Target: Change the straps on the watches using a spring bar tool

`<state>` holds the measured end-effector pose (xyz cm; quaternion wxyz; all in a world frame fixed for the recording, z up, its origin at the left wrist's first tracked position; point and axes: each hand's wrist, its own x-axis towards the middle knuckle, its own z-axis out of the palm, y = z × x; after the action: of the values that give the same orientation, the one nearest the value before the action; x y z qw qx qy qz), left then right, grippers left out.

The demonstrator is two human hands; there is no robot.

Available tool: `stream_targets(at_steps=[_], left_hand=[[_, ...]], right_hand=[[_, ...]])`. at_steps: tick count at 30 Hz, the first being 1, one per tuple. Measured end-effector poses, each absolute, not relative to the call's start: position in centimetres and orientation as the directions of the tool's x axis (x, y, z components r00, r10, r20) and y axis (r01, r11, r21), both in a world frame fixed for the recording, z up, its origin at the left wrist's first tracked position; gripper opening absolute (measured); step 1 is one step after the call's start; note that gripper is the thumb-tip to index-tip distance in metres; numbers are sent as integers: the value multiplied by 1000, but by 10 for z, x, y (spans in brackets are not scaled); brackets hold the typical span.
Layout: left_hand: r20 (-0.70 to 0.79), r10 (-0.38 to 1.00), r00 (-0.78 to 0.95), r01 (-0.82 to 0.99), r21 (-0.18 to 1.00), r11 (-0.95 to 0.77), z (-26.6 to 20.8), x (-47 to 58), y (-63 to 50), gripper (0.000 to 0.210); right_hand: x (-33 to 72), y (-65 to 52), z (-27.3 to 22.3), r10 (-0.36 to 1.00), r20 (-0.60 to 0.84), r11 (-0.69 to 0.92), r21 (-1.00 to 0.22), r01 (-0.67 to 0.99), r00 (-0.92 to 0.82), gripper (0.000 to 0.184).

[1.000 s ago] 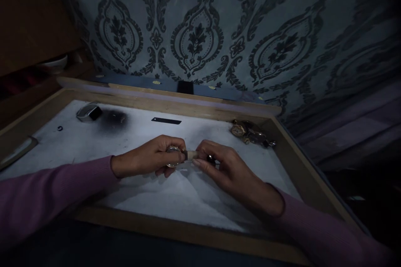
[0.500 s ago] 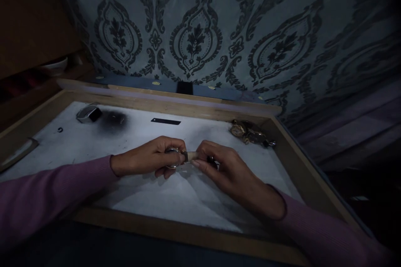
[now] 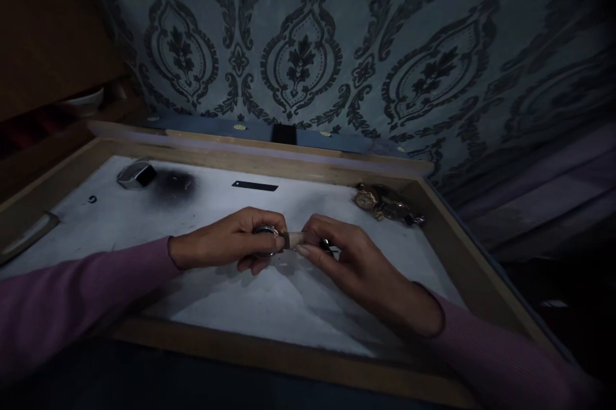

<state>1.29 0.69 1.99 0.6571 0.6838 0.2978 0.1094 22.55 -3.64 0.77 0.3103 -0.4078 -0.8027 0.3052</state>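
My left hand [image 3: 243,240] is closed around a round wristwatch [image 3: 264,231] with a silvery rim, its thumb pressed across the case. From the watch's right side a flat pale strip [image 3: 295,240] runs over to my right hand [image 3: 344,253]. The thumb and fingers of that hand pinch the strip's far end. Whether the strip is the watch's strap or a separate flat piece, I cannot tell. A small dark, shiny part [image 3: 328,246] shows between the right fingers. Both hands are held over the white sheet [image 3: 231,307], close together.
A wooden-rimmed tray [image 3: 289,160] surrounds the sheet. On it lie a silvery watch [image 3: 137,174] at back left, a dark blade-shaped strip [image 3: 255,186], a small black ring [image 3: 92,199] and several watches [image 3: 385,205] at back right. Patterned wallpaper [image 3: 301,63] rises behind.
My right hand has shifted very slightly, and a little more of the pale strip shows between the hands. My left hand keeps its grip on the wristwatch.
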Motion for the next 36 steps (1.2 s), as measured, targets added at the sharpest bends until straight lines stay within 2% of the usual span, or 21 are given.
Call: stream_targets(at_steps=[10, 16, 20, 24, 36], left_hand=[[-223, 550, 804, 233, 971, 53, 19, 13, 7, 17], [-255, 557, 790, 262, 963, 69, 20, 14, 6, 17], [-262, 555, 789, 274, 960, 64, 21, 14, 5, 18], [-272, 539, 797, 287, 956, 59, 22, 14, 5, 18], [-255, 478, 841, 259, 964, 58, 21, 12, 6, 17]], right_hand=[[226, -36, 7, 834, 262, 493, -747, 445, -485, 26], [227, -36, 5, 766, 364, 624, -616, 480, -530, 23], [227, -38, 3, 736, 363, 666, -534, 520, -571, 21], [227, -41, 3, 724, 336, 679, -502, 536, -602, 20], [229, -39, 13, 731, 246, 626, -614, 482, -636, 22]])
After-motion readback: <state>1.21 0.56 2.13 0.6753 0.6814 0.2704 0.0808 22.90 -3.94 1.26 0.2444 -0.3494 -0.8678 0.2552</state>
